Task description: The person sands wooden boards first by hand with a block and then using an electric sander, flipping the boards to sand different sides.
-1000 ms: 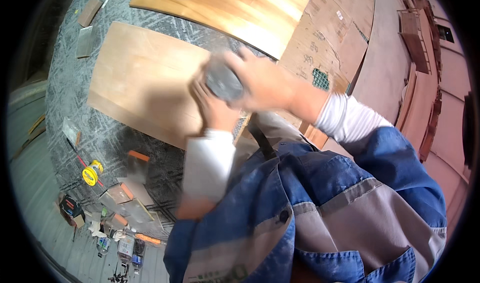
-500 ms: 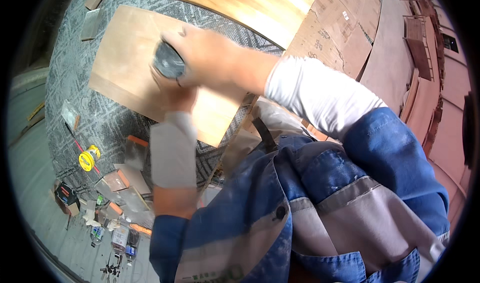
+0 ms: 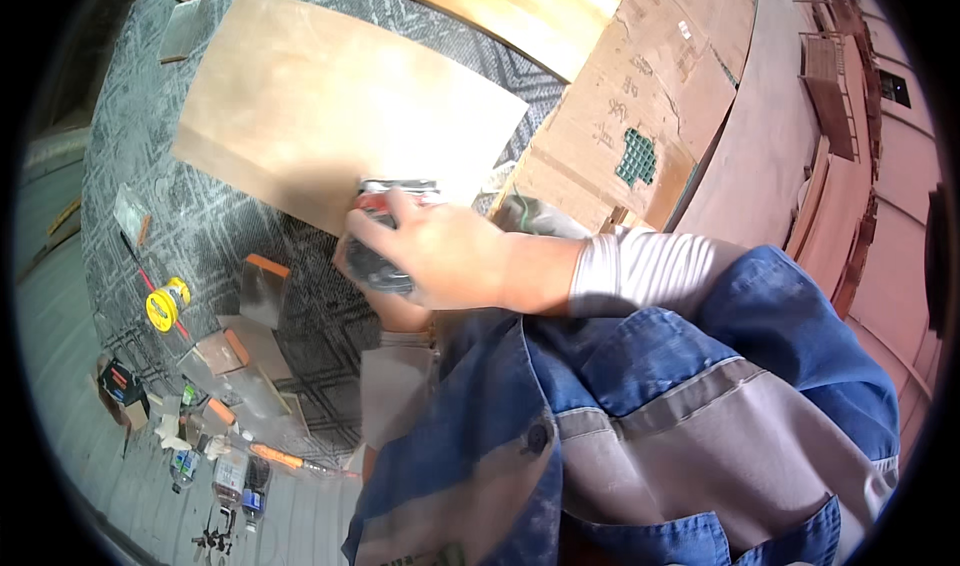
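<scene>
A pale wooden board [image 3: 330, 86] lies on the patterned grey carpet in front of me. At its near edge is a sander [image 3: 378, 256] with a dark body, a reddish band and a flat pad, somewhat blurred by motion. My right hand [image 3: 450, 256] is wrapped over the sander from the right, fingers closed on it. My left hand [image 3: 398, 311] sits below and behind the tool, largely hidden by it and the right hand; its visible part is closed against the sander's near end. Whether the pad touches the board cannot be made out.
A glossy wooden panel [image 3: 500, 6] lies beyond, beside a torn cardboard sheet [image 3: 610, 96]. On the left are a yellow tape roll [image 3: 167, 306], orange-edged blocks [image 3: 264, 291], an orange-handled tool [image 3: 277, 456] and several bottles [image 3: 230, 474].
Both hands have drawn the sander from the middle of the board back toward my body, to its near edge. My view has shifted slightly, uncovering more of the board and cardboard.
</scene>
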Tool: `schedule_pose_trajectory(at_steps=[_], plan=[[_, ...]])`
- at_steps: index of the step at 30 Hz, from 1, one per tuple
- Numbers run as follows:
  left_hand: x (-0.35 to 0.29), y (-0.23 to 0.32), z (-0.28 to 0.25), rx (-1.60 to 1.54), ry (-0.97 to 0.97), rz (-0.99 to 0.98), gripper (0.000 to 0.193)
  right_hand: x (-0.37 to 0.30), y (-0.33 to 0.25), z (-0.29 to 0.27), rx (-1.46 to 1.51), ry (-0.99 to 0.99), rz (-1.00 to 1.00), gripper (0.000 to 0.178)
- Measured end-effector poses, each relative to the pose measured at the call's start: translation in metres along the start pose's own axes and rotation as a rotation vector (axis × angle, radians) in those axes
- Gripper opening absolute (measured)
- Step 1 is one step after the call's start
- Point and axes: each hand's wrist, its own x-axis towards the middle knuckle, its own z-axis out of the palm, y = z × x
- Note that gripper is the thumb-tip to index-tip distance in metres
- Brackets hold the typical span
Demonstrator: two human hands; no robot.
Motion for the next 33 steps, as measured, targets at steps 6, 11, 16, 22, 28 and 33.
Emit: schedule_pose_trajectory(at_steps=[6,11,16,22,28,33], plan=[[-0.042,-0.088,-0.026,0.008,-0.131,0.322,0.056,-0.049,0.001,-0.011,-0.035,-0.231,0.149,0.092],[-0.020,-0.030,0.015,0.271,-0.639,0.310,0.110,-0.060,0.053,-0.065,-0.006,0.029,0.220,0.088],[0.014,-0.034,0.000,0.247,-0.520,0.267,0.101,-0.021,0.031,-0.063,-0.045,-0.091,0.242,0.087],[0.050,-0.052,-0.058,0.165,-0.532,0.358,0.090,-0.006,0.007,-0.014,0.027,-0.011,0.064,0.076],[0.014,-0.009,0.053,0.330,-0.569,0.348,0.093,-0.030,0.081,-0.083,-0.045,0.087,0.246,0.089],[-0.012,-0.010,0.052,0.334,-0.656,0.460,0.085,-0.066,0.085,-0.082,-0.059,0.094,0.294,0.089]])
